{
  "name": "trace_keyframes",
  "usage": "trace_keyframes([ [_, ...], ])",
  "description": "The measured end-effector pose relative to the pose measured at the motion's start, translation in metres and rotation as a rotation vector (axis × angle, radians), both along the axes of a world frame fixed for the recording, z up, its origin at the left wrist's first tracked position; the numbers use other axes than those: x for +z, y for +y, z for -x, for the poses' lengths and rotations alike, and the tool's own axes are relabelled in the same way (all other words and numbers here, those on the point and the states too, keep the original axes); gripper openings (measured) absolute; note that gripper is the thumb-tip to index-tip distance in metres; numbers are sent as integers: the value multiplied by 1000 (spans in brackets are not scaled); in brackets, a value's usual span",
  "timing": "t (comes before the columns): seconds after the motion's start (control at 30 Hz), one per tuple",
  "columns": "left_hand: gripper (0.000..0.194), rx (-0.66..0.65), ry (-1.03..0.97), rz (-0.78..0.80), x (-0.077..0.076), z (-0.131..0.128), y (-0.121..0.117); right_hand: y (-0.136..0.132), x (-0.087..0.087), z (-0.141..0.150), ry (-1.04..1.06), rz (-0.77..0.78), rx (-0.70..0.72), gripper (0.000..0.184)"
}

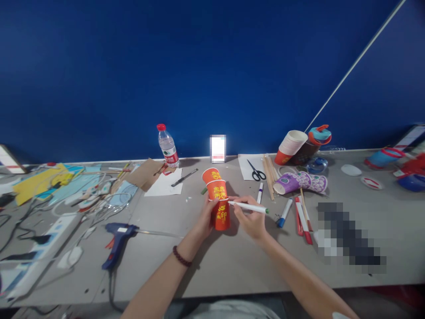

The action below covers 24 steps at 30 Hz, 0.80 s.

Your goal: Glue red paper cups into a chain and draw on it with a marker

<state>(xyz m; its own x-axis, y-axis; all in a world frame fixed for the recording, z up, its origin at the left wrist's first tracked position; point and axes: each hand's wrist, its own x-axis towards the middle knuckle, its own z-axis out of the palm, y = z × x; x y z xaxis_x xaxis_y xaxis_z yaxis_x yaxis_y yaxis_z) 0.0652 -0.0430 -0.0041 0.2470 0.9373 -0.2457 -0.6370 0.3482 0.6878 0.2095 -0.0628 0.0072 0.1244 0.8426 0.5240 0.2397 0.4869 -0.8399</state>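
In the middle of the table, a row of red paper cups (217, 190) with yellow characters lies joined end to end, bending slightly at the far end. My left hand (206, 219) is closed around the near cups from the left side. A white marker (249, 206) with a green end sits in my right hand (251, 221), pinched between the fingers. Its tip points left and is at or very near the cups' right side; whether it touches I cannot tell. A green marker cap (203, 191) seems to lie just left of the cups, partly hidden.
A blue glue gun (119, 239) and a power strip (46, 254) with tangled cords lie left. A water bottle (168, 147) stands behind. To the right are scissors (256, 172), wooden sticks (269, 177), stacked paper cups (291, 146), a purple fish-scale cup piece (300, 182) and several markers (284, 213).
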Motion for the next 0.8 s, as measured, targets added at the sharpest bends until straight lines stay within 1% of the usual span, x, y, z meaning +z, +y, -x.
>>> trace_keyframes([
  [0.1, 61, 12, 36, -31, -1, 0, 0, 0, 1, 0, 1, 3, -17, 4],
  [0.3, 56, -8, 88, -32, 2, 0, -1, 0, -1, 1, 0, 7, -46, 4],
  [0.4, 52, -12, 64, -18, 2, 0, -1, 0, 0, 2, 5, -8, -35, 3],
  [0.57, 39, -17, 32, 69, 2, 1, 0, -2, 0, 3, -18, -35, -30, 3],
  [0.8, 32, -34, -1, 39, 6, 1, 3, -2, 2, 5, -58, -24, -29, 5],
])
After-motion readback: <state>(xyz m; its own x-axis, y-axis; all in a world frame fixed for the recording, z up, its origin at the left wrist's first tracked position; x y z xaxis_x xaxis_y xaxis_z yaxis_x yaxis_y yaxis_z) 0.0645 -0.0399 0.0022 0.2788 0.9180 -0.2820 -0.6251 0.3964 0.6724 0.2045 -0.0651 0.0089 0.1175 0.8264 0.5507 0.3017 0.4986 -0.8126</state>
